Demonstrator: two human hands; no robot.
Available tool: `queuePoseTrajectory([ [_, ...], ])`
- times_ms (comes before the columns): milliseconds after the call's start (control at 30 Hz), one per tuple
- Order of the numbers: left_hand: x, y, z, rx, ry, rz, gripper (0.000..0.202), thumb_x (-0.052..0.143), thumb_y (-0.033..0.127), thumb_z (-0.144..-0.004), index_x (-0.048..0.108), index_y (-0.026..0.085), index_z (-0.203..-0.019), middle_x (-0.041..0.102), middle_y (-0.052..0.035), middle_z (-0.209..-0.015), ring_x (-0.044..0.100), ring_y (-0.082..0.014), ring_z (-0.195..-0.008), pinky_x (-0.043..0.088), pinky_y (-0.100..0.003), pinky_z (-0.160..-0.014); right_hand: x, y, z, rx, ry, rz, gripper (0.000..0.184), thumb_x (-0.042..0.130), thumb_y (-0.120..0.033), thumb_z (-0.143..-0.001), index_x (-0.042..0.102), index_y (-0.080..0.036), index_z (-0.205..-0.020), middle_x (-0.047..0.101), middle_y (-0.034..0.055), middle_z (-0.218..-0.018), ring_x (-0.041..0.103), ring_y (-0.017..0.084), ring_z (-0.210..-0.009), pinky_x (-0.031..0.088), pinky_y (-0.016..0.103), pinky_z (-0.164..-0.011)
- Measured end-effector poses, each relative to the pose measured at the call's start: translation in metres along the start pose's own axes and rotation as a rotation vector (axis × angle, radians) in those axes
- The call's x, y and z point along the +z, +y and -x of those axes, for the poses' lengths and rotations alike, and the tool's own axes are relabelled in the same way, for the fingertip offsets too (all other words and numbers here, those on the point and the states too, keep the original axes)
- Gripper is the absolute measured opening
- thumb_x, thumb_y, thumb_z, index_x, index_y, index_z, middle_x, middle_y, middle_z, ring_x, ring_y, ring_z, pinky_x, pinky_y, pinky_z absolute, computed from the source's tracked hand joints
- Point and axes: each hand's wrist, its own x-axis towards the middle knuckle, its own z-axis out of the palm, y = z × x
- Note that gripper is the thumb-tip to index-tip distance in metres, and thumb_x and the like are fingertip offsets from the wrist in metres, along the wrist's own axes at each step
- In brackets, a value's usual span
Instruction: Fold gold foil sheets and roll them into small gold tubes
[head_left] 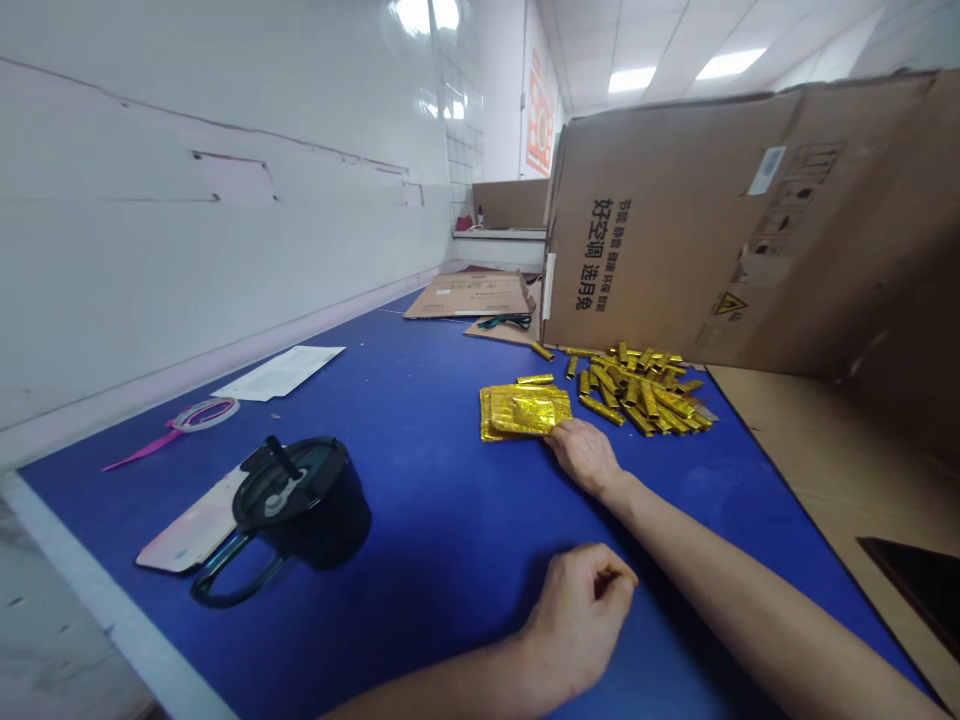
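Observation:
A stack of flat gold foil sheets lies on the blue table. My right hand reaches out to it, and the fingertips rest on the stack's near right corner. Whether they pinch a sheet is hidden. Just beyond lies a heap of several small gold foil bars. My left hand rests on the table near me, its fingers curled into a loose fist with nothing seen in them.
A black lidded cup with a handle stands at the left on a pale card. A tape roll and white paper lie near the wall. A large cardboard box stands behind the foil, flat cardboard to the right.

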Motion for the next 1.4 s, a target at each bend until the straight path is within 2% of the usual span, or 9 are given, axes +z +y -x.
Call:
queuePoseTrajectory([
  [300,0.001,-0.002,-0.001,0.027,0.001,0.007,0.016,0.044,0.014,-0.071,0.06,0.014,-0.07,0.052,0.0017,-0.056,0.048,-0.0102,-0.054,0.035,-0.02,-0.049,-0.014,0.01,0.037,0.205,0.143,-0.418,0.015,0.045,-0.023,-0.08,0.06,-0.019,-0.077,0.062,0.0076,-0.085,0.054,0.022,-0.088,0.037,0.031,-0.078],
  [567,0.0,0.0,0.003,0.064,0.036,0.099,0.016,0.043,0.017,-0.077,0.058,0.014,-0.077,0.055,0.0005,-0.061,0.049,-0.0092,-0.051,0.036,-0.019,-0.049,-0.06,0.009,0.107,0.577,0.328,-1.075,0.021,0.05,-0.041,-0.073,0.05,-0.019,-0.073,0.06,0.002,-0.06,0.057,0.017,-0.052,0.044,0.029,-0.051],
  [800,-0.007,0.027,0.023,0.434,0.069,-0.089,0.021,0.044,0.014,-0.078,0.058,0.015,-0.094,0.058,-0.0066,-0.091,0.053,-0.0153,-0.085,0.042,-0.025,-0.078,-0.067,-0.009,0.178,1.074,0.091,-1.787,0.012,0.066,-0.021,-0.065,0.054,-0.018,-0.067,0.061,-0.0014,-0.054,0.058,0.013,-0.048,0.049,0.028,-0.056],
  [900,-0.004,0.025,0.022,0.375,-0.077,-0.228,0.035,0.047,0.016,-0.077,0.052,0.017,-0.111,0.048,-0.0079,-0.119,0.043,-0.0188,-0.109,0.033,-0.031,-0.095,-0.073,-0.027,0.192,1.0,-0.147,-1.895,0.012,0.061,-0.026,-0.072,0.058,-0.015,-0.074,0.066,0.0042,-0.068,0.063,0.015,-0.061,0.048,0.025,-0.057],
  [1033,-0.002,0.012,0.016,0.284,-0.233,-0.474,0.034,0.046,0.02,-0.077,0.054,0.016,-0.11,0.045,-0.0086,-0.123,0.038,-0.0222,-0.115,0.029,-0.036,-0.098,-0.089,-0.044,0.205,0.611,-0.533,-1.719,0.028,0.054,-0.04,-0.077,0.058,-0.013,-0.069,0.067,0.0089,-0.075,0.063,0.015,-0.06,0.044,0.024,-0.053],
  [1133,-0.003,0.009,0.013,0.319,-0.279,-0.574,0.023,0.044,0.019,-0.078,0.059,0.016,-0.095,0.049,-0.008,-0.116,0.042,-0.0216,-0.109,0.034,-0.034,-0.094,-0.099,-0.04,0.204,0.345,-0.33,-1.213,0.031,0.046,-0.041,-0.081,0.06,-0.016,-0.068,0.065,0.0047,-0.067,0.06,0.015,-0.062,0.044,0.026,-0.059],
  [1200,-0.003,0.011,0.013,0.342,-0.286,-0.616,0.02,0.044,0.018,-0.079,0.058,0.017,-0.093,0.051,-0.0072,-0.109,0.045,-0.0203,-0.104,0.036,-0.032,-0.09,-0.096,-0.031,0.197,0.237,-0.143,-0.885,0.027,0.041,-0.036,-0.085,0.062,-0.02,-0.08,0.067,0.0056,-0.08,0.061,0.018,-0.075,0.045,0.028,-0.067],
  [1300,-0.004,0.013,0.015,0.403,-0.295,-0.687,0.019,0.045,0.018,-0.079,0.055,0.017,-0.095,0.052,-0.007,-0.104,0.046,-0.0204,-0.101,0.035,-0.033,-0.09,-0.078,-0.016,0.185,0.035,-0.113,-0.585,0.033,0.038,-0.027,-0.085,0.055,-0.02,-0.113,0.054,0.01,-0.119,0.048,0.022,-0.11,0.035,0.037,-0.093],
  [1400,-0.009,0.011,0.018,0.456,-0.316,-0.748,0.019,0.046,0.018,-0.079,0.054,0.015,-0.096,0.05,-0.0098,-0.111,0.041,-0.0227,-0.108,0.032,-0.035,-0.093,-0.055,-0.003,0.179,0.029,-0.206,-0.292,0.045,0.037,-0.03,-0.084,0.043,-0.014,-0.126,0.036,0.0141,-0.133,0.029,0.027,-0.124,0.021,0.049,-0.1],
])
